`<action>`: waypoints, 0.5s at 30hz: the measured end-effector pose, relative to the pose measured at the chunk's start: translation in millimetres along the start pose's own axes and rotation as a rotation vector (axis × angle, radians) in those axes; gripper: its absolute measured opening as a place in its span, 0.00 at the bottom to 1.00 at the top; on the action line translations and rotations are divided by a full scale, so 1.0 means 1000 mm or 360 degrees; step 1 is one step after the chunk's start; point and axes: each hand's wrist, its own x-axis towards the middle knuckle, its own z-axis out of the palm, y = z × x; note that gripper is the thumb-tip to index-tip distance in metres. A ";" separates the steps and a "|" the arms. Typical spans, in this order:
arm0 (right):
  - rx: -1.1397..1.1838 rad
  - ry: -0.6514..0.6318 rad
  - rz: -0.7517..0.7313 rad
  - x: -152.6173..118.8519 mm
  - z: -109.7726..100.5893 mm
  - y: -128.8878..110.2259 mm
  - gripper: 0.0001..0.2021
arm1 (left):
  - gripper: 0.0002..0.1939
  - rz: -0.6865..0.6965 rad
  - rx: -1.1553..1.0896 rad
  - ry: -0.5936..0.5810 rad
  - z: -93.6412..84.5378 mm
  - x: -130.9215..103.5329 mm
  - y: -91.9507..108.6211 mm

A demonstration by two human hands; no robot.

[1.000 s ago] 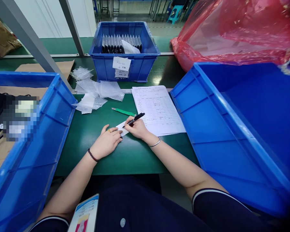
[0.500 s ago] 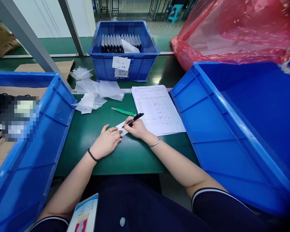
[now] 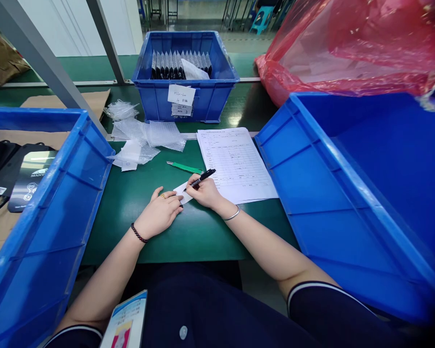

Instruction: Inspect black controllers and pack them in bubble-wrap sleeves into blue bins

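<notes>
A black pen (image 3: 207,174) is gripped in my right hand (image 3: 206,192), its tip on a small white slip of paper (image 3: 183,194). My left hand (image 3: 159,212) lies flat with its fingers stretched out, the fingertips resting on the slip's left edge. Just beyond the slip lies a green utility knife (image 3: 184,167). Printed form sheets (image 3: 239,164) with handwriting sit to the right of the pen, partly behind my right hand. The slip's writing is too small to read.
Blue bins stand left (image 3: 76,179) and right (image 3: 311,183); the left one holds dark boxed devices (image 3: 32,179). A labelled blue bin (image 3: 188,92) at the back holds packed items. Bubble bags (image 3: 141,137) lie at back left. A red plastic bag (image 3: 333,53) hangs behind the right bin.
Almost nothing differs. Both hands keep their places, with the pen still at the slip. A blurred patch over the left bin's contents has gone, so a dark box shows there.
</notes>
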 end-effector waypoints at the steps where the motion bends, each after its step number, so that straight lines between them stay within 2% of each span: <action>1: 0.0002 0.0002 0.0003 0.000 0.000 0.000 0.04 | 0.13 0.0001 -0.0002 0.0000 0.000 0.000 0.000; 15: 0.0090 0.0096 0.0013 0.000 -0.006 -0.003 0.05 | 0.14 0.0004 0.0023 0.0012 0.000 -0.001 0.001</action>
